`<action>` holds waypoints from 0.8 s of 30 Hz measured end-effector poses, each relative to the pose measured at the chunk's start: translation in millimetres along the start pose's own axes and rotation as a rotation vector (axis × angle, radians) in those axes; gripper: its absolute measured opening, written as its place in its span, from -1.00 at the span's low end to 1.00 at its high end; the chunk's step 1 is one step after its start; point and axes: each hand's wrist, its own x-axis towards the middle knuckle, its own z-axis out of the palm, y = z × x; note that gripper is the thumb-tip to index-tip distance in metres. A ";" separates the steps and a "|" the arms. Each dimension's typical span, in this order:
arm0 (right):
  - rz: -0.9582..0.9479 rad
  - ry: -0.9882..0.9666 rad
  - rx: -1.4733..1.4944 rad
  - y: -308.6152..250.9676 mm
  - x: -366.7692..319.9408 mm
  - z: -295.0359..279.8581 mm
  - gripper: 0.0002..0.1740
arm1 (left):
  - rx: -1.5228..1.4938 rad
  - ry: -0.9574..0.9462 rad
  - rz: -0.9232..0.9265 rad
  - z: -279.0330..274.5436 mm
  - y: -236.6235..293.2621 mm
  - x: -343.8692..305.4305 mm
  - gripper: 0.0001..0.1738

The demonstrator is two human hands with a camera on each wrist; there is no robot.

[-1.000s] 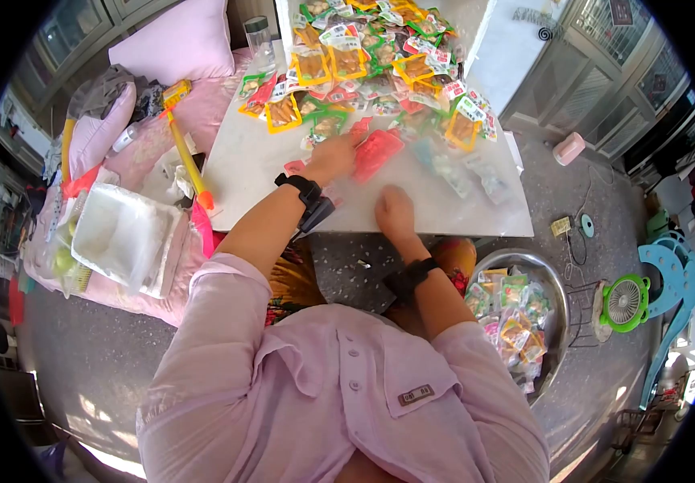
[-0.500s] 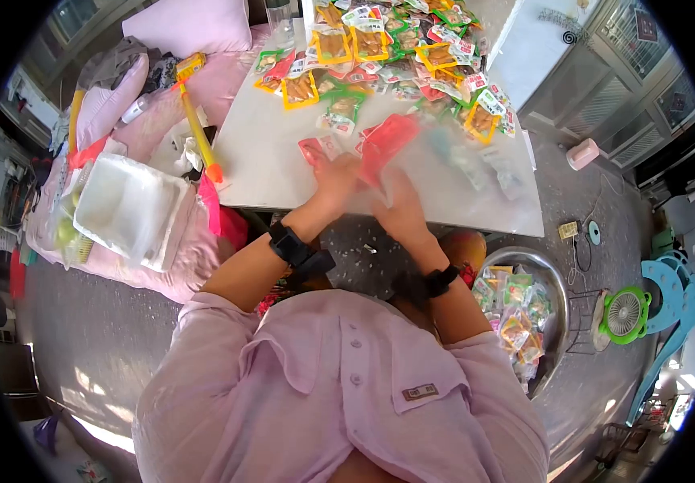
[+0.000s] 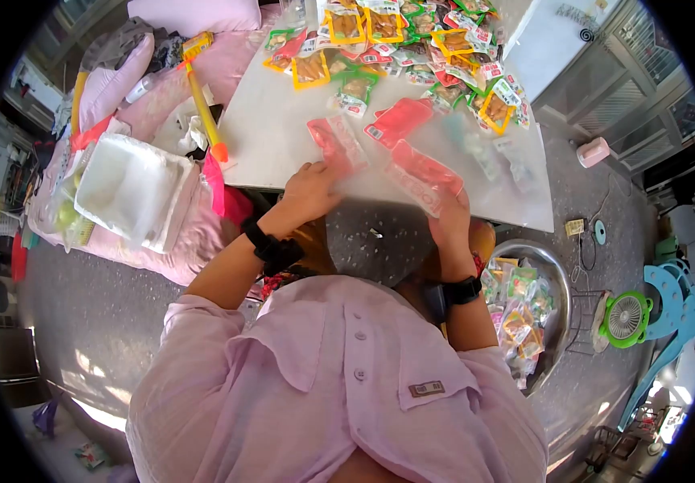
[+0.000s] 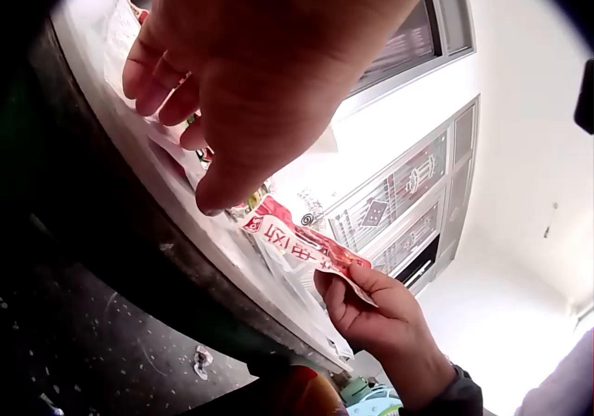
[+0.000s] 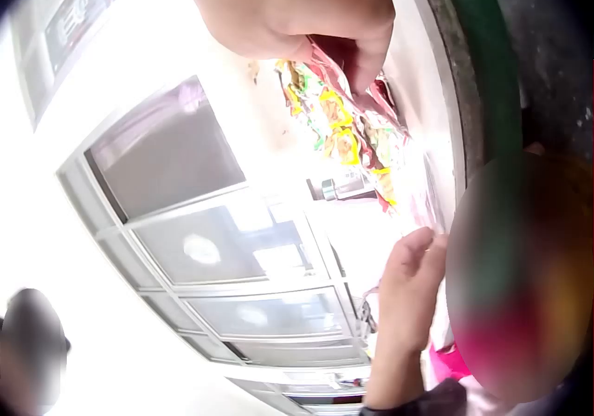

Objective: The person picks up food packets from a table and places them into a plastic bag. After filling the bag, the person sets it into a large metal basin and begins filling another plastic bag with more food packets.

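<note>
The right hand pinches the near end of a red and clear printed packet over the table's front edge; in the left wrist view that packet hangs between thumb and fingers of the right hand. At the table's front edge the left hand has relaxed fingers, near the end of another red and clear packet. In the left wrist view no thing shows held in the left hand. A third red packet lies flat behind the held one.
Coloured food packets are heaped at the table's back. Clear packets lie at the right of the table. A metal basin of packets stands on the floor at right. A white foam box sits at left.
Both hands were close together at the red packets; they have since moved apart. The right hand has drawn one packet toward the right front, and the left hand has moved back leftward.
</note>
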 end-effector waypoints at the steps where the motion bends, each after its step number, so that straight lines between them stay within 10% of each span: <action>1: 0.044 -0.001 0.021 -1.8 -4.2 0.6 -0.74 | 0.012 -0.050 -0.055 8.7 -5.4 -2.7 -0.69; 13: 0.228 -0.036 0.119 13.6 -12.7 1.4 -0.76 | -0.799 -0.164 -0.404 11.1 28.0 27.8 -0.86; 19: 0.259 -0.022 0.057 10.5 -12.8 8.7 -0.75 | -0.415 0.127 -0.104 21.4 28.3 30.7 -0.84; 24: 0.340 -0.174 0.172 30.7 -1.4 8.0 -0.73 | -0.277 0.003 -0.180 13.8 44.2 30.3 -0.82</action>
